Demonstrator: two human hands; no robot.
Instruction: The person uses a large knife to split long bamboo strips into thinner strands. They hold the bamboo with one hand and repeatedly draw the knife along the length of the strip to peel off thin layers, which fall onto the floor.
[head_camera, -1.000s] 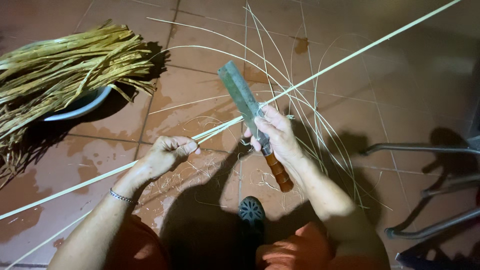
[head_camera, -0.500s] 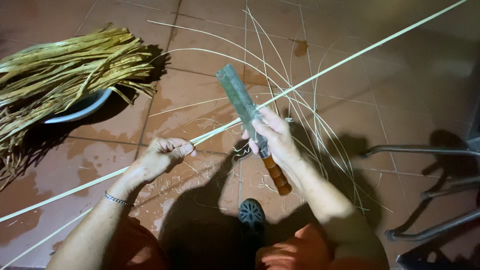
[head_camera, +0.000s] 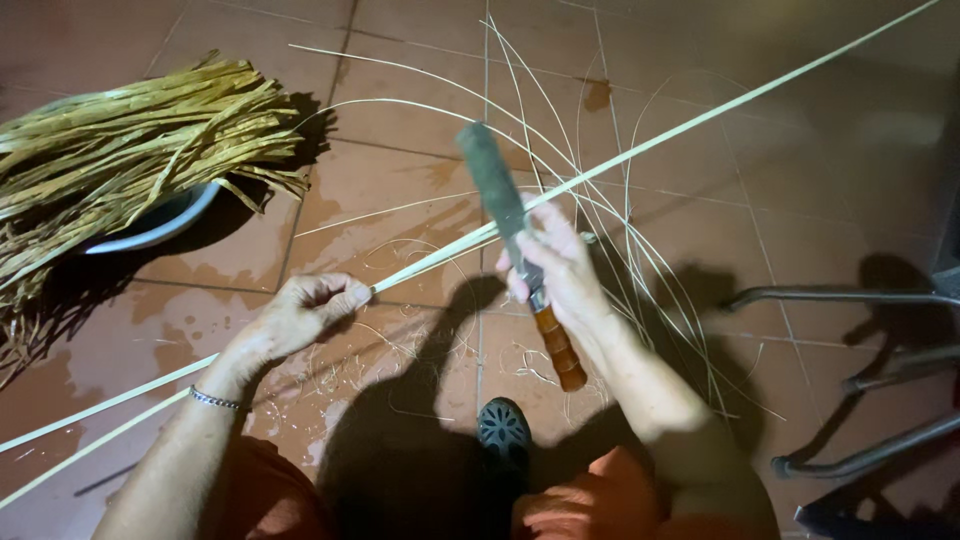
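My left hand (head_camera: 300, 315) is closed around a long pale cane strip (head_camera: 700, 115) that runs from the lower left to the upper right across the red tiled floor. My right hand (head_camera: 555, 265) grips a big knife (head_camera: 495, 190) with a broad grey blade and a brown wooden handle. The blade points up and away and lies against the strip just right of my left hand. Thin pale slivers (head_camera: 620, 230) curl away from the cut area behind the knife.
A bundle of flat tan fibres (head_camera: 110, 165) lies over a pale bowl (head_camera: 165, 225) at the left. Metal chair legs (head_camera: 850, 300) stand at the right. A dark shoe (head_camera: 503, 430) and my orange-clad knees show at the bottom. Shavings litter the wet tiles.
The knife and my right hand have shifted slightly up along the strip. My left hand has held its grip in about the same place.
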